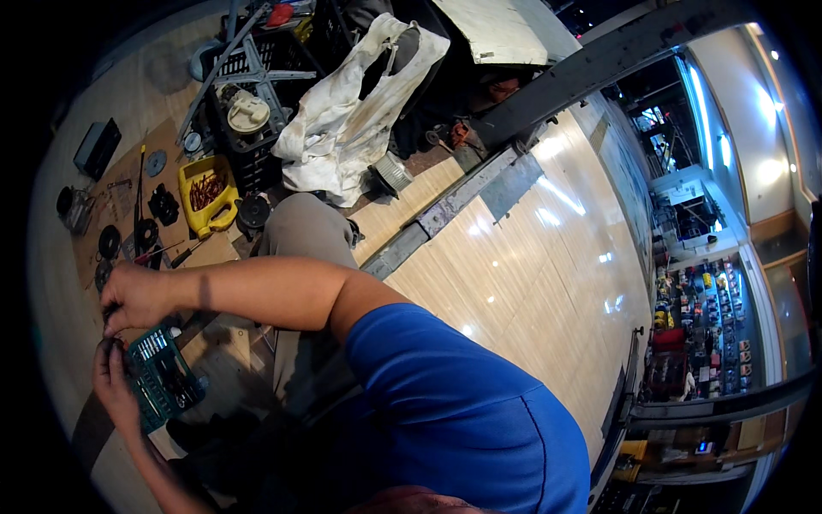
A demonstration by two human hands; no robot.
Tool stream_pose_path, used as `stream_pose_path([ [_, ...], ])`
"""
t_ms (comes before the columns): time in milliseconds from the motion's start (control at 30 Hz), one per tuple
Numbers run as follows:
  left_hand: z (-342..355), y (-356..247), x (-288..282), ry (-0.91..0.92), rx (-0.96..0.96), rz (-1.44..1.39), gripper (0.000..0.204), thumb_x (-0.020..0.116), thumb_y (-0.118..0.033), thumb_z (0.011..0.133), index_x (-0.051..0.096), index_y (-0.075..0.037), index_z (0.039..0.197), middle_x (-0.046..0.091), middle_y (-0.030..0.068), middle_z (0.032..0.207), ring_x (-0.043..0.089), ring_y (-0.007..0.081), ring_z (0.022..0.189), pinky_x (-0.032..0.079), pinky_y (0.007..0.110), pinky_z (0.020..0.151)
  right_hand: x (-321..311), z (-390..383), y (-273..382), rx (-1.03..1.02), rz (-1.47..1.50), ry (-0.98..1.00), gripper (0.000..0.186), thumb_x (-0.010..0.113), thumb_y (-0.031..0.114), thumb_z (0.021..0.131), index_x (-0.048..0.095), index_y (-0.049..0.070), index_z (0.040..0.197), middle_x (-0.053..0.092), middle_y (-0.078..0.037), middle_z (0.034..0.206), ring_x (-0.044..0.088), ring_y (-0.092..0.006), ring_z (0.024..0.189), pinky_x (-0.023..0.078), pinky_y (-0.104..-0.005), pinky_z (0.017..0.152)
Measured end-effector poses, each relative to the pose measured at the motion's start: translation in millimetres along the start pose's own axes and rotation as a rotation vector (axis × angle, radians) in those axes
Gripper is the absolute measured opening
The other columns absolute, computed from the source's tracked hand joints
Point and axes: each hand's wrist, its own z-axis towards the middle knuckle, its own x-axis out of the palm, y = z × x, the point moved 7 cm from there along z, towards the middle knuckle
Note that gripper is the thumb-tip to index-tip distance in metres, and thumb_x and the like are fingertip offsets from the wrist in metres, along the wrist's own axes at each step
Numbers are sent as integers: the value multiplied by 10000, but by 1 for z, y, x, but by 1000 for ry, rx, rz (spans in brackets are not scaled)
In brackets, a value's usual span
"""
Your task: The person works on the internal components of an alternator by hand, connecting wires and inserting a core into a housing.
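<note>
My right hand (141,295) reaches in from the right with its fingers curled down in a pinch. Just below it is my left hand (113,384), its fingers bent and closed together. The fingertips nearly meet around something small and dark, too hidden to name. Under and beside the hands lies an open teal tool case (163,377) with rows of metal sockets and bits. A screwdriver (181,257) with a dark handle rests on the floor above my right wrist.
A cut yellow jug (208,195) holds many reddish screws. Black round parts (110,242) lie on cardboard. A black crate (257,163) with machine parts stands beside a stained white cloth (342,120). A grey metal beam (445,206) crosses the floor. Farther right are stocked shelves (702,325).
</note>
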Motion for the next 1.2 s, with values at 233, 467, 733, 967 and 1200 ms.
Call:
stream_pose_path([
  [233, 2, 39, 0, 203, -228, -302, 313, 523, -197, 955, 546, 42, 1156, 593, 48, 1015, 540, 105, 917, 410, 226, 831, -3, -3, 3, 74, 63, -46, 267, 757, 229, 707, 659, -15, 754, 619, -181, 660, 626, -291, 603, 482, -346, 564],
  [467, 5, 12, 3, -31, -24, -18, 317, 531, -194, 949, 541, 50, 1152, 582, 84, 1065, 547, 140, 964, 418, 263, 894, -4, -2, -4, 68, -41, -118, 238, 754, 189, 706, 662, -23, 767, 620, -184, 668, 618, -250, 602, 477, -333, 569],
  [733, 4, -4, 6, -10, -110, -36, 320, 554, -203, 936, 551, 50, 1132, 588, 71, 1024, 538, 128, 947, 408, 250, 868, -9, -8, -5, 155, 198, -68, 246, 771, 177, 703, 669, -29, 790, 658, -158, 703, 632, -220, 637, 490, -318, 601],
  [967, 3, 1, 4, 4, -76, 58, 272, 593, -193, 910, 579, 34, 1060, 595, 63, 982, 530, 127, 918, 409, 256, 843, -3, -6, -5, 217, 153, -99, 199, 740, 143, 731, 669, -27, 805, 658, -160, 714, 641, -202, 660, 493, -312, 619],
  [1200, -2, -23, 7, -25, 35, 206, 246, 556, -185, 928, 583, 39, 1024, 594, 66, 944, 531, 124, 882, 420, 258, 813, -4, -3, -9, 158, 80, -61, 264, 764, 227, 727, 662, -14, 759, 637, -149, 661, 623, -229, 609, 476, -330, 571],
])
